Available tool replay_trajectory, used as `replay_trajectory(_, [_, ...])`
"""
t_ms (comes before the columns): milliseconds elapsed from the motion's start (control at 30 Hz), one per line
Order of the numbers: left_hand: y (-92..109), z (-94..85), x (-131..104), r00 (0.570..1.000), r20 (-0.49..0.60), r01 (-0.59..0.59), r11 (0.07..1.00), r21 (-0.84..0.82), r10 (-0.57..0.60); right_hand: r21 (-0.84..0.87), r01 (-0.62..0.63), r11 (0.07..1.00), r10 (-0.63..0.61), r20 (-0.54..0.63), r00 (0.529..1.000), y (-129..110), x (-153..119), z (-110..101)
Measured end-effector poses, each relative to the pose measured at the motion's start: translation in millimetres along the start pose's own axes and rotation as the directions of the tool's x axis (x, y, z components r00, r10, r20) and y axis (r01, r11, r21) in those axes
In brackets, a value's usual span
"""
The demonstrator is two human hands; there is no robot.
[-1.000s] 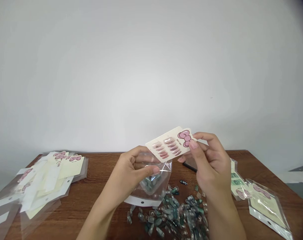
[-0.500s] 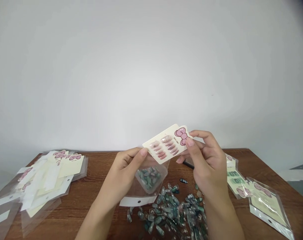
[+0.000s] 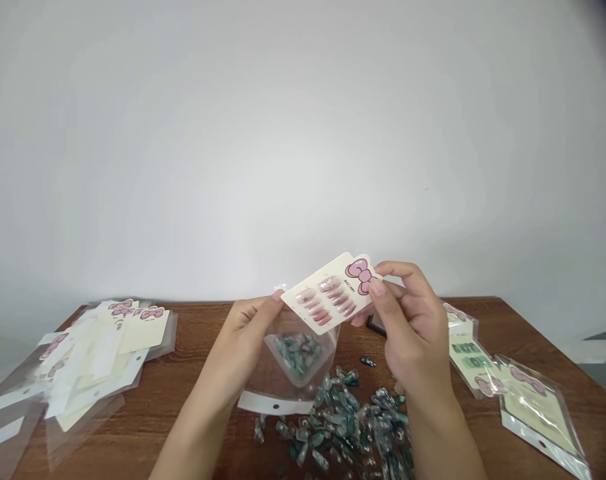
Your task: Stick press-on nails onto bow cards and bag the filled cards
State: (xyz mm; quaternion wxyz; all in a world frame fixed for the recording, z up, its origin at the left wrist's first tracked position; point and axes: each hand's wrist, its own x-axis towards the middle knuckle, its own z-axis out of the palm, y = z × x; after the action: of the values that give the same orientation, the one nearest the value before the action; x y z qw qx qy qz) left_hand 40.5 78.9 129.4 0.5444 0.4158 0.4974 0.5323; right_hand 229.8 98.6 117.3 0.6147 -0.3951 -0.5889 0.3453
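Note:
My right hand (image 3: 407, 313) pinches a cream card (image 3: 327, 293) by its end with the pink printed bow. Two rows of pinkish press-on nails show on its face. My left hand (image 3: 250, 327) is closed, thumb on top, at the upper edge of a clear plastic bag (image 3: 327, 357). The card's lower left corner lies close by that thumb, over the bag. Inside the bag, or seen through it, is a clear pouch of green nails (image 3: 297, 353). The bag's white header strip (image 3: 257, 403) hangs at the bottom.
Loose green and clear press-on nails (image 3: 353, 427) lie heaped on the wooden table (image 3: 183, 400). Bow cards and clear sleeves (image 3: 97, 360) are piled at left. At right are a card with green nails (image 3: 470, 357) and a bagged card (image 3: 537, 407). A dark-edged object (image 3: 377, 325) sits behind my right hand.
The card has shifted slightly left and down in my right hand. My left thumb has moved a little left and up, and clear plastic now shows above it.

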Motion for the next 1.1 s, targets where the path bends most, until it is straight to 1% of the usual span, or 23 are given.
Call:
replay_trajectory(67, [-0.5,-0.3,0.3,1.0,0.021,-0.009,0.995,0.094,0.007,0.026,-0.002,1.0,0.001,0.019,1.0,0.2,0.3,-1.4])
replay_trajectory(133, [-1.8,-0.5,0.4,0.999,0.042,-0.016,0.994,0.112,0.011,0.043,-0.001,0.999,0.0,0.019,1.0,1.0,0.7,-1.7])
replay_trajectory(167, [-2.9,-0.8,0.5,0.999,0.052,-0.015,0.997,0.082,0.011,0.049,0.0,0.999,-0.001,0.018,1.0,1.8,0.9,-1.6])
replay_trajectory(233, [-5.5,-1.7,1.0,0.997,0.074,0.01,0.999,-0.031,-0.008,0.056,-0.002,0.998,0.001,0.014,1.0,3.7,1.4,-0.8])
replay_trajectory(333, [-9.2,-3.9,2.7,0.993,0.082,0.095,0.975,-0.203,-0.08,0.04,0.007,0.999,-0.007,0.0,1.0,6.7,1.7,0.5])
replay_trajectory(400, [-10.2,-5.1,4.5,0.98,0.149,0.167,0.945,-0.281,-0.129,0.017,0.015,1.0,-0.015,-0.012,1.0,8.0,1.8,1.3])
replay_trajectory(467, [-10.2,-5.7,6.3,0.952,0.268,0.237,0.912,-0.334,-0.15,0.004,0.015,1.0,-0.015,-0.012,1.0,8.7,2.1,2.1])
replay_trajectory(567, [-11.2,-5.5,8.1,0.902,0.414,0.303,0.862,-0.405,-0.122,0.004,0.018,1.0,-0.018,-0.017,1.0,10.1,3.2,3.6])
replay_trajectory(667, [-15.9,-4.5,9.2,0.873,0.482,0.325,0.824,-0.463,-0.073,0.002,0.026,1.0,-0.026,-0.078,0.997,12.8,5.4,4.7])
replay_trajectory(767, [-22.2,-2.3,10.9,0.859,0.513,0.307,0.809,-0.501,-0.008,-0.006,0.014,1.0,-0.014,-0.148,0.989,15.8,7.7,4.4])
replay_trajectory(833, [-25.9,-0.3,12.3,0.846,0.532,0.298,0.793,-0.531,0.038,-0.004,0.004,1.0,-0.005,-0.179,0.984,16.7,8.8,3.8])
replay_trajectory(900, [-29.1,2.1,13.7,0.84,0.54,0.301,0.778,-0.552,0.058,-0.003,0.004,1.0,-0.005,-0.201,0.98,16.4,9.1,3.5])
replay_trajectory(1000, [-33.4,7.2,14.5,0.841,0.534,0.274,0.784,-0.557,0.085,0.001,0.008,1.0,-0.007,-0.21,0.978,14.5,8.6,4.3])
replay_trajectory(1100, [-36.0,14.8,13.0,0.84,0.531,0.252,0.79,-0.56,0.108,0.025,0.001,1.0,0.003,-0.188,0.982,12.7,7.0,6.0])
